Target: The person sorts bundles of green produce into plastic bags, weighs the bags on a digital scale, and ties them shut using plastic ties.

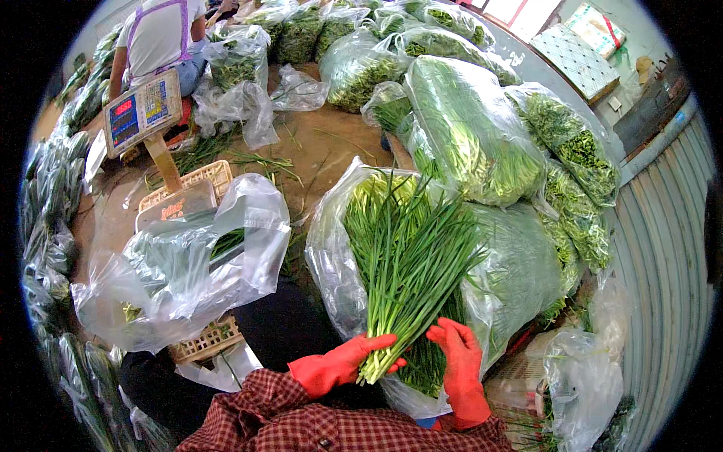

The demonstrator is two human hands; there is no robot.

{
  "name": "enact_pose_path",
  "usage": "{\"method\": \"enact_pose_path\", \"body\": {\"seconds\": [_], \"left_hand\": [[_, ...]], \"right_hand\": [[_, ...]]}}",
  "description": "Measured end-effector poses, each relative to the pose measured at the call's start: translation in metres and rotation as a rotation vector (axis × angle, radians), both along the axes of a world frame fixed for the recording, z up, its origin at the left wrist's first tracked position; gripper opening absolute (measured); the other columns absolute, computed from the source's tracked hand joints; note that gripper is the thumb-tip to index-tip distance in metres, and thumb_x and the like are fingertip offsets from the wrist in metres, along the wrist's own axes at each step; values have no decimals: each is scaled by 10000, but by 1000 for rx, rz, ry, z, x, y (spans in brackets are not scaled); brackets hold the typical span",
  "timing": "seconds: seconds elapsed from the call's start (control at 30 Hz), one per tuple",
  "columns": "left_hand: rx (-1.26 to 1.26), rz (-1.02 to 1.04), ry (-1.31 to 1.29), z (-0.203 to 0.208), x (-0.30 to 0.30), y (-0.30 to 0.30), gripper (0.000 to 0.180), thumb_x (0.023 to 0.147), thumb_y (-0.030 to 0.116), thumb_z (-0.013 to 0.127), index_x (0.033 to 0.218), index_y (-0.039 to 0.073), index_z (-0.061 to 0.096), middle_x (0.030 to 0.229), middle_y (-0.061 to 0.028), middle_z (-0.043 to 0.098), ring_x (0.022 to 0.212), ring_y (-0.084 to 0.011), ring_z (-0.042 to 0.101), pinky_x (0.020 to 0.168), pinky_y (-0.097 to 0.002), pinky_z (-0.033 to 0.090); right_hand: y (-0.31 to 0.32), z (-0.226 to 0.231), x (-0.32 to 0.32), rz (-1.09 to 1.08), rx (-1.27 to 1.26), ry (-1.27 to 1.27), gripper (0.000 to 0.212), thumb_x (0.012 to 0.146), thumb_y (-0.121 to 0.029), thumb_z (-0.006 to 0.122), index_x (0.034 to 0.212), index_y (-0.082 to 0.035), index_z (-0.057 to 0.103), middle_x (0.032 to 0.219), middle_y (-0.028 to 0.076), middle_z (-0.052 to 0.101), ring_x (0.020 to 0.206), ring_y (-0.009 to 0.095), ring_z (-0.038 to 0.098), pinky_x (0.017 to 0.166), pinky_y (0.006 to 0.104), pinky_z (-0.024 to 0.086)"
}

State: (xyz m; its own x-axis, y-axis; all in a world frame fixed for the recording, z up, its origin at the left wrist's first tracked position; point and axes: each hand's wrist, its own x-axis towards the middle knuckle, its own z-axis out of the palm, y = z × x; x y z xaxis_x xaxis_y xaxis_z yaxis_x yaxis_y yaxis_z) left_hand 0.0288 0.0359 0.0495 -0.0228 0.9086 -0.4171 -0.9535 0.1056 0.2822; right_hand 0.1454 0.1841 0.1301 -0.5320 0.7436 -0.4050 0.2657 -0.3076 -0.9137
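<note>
My left hand (341, 364), in a red rubber glove, grips the pale stem ends of a bunch of garlic chives (410, 264). The long green leaves fan up and away over an open clear plastic bag (331, 248) packed with more chives. Just right of the stems is my right hand (461, 361), gloved the same way. Its fingers are bent and drawn together beside the bunch; whatever they pinch, if anything, is too small to make out.
A scale with a display (143, 113) stands left, a plastic bag (196, 256) of greens on it. Filled vegetable bags (482, 128) are piled ahead and right. A corrugated metal wall (663, 248) closes the right side. A person (162, 38) sits at the far left.
</note>
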Motion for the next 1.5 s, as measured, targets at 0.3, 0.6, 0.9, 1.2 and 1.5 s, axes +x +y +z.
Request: {"method": "enact_pose_path", "body": {"seconds": [0.3, 0.6, 0.9, 1.2, 1.5], "left_hand": [[-421, -219, 2010, 24, 26, 14, 719, 743, 182, 642, 1351, 25, 293, 1043, -317, 549, 700, -359, 640, 542, -369, 532], [189, 57, 2330, 91, -5, -35, 815, 663, 251, 732, 1353, 61, 343, 1351, -255, 312, 1232, -464, 337, 920, -515, 428], [-1680, 1194, 2385, 157, -54, -260, 1024, 564, 323, 796, 1416, 107, 272, 1451, -178, 271, 1329, -386, 256, 1059, -525, 207], [-1168, 1071, 1542, 161, -104, -333, 287, 775, 157, 641, 1032, 33, 620, 740, -103, 636, 670, -235, 627, 625, -331, 497], [-268, 1053, 1073, 190, -49, -365, 617, 950, 446, 360, 1455, 139, 181, 1296, -201, 485, 539, -149, 610, 471, -231, 475]], "right_hand": [[-7, -103, 0, 451, -387, 142, 601, 911, -458, 476, 1334, -43, 377, 1322, 120, 464, 1216, 277, 428, 1086, 419, 251], [-28, -56, -70, 411, -922, 840, 605, 887, -379, 537, 1353, -37, 359, 1088, 52, 596, 996, 203, 524, 937, 392, 421], [-34, 19, -89, 399, -1028, 1206, 711, 870, -202, 609, 1444, -109, 199, 983, -14, 557, 895, 139, 577, 1014, 367, 366], [-119, 86, -159, 755, -908, 1319, 711, 913, -220, 541, 1448, -56, 101, 1078, 59, 542, 915, 187, 562, 1084, 399, 287], [-185, 122, -202, 815, -644, 1387, 675, 922, -244, 509, 1431, -11, 134, 1135, 113, 561, 967, 219, 598, 1085, 379, 300]]}}
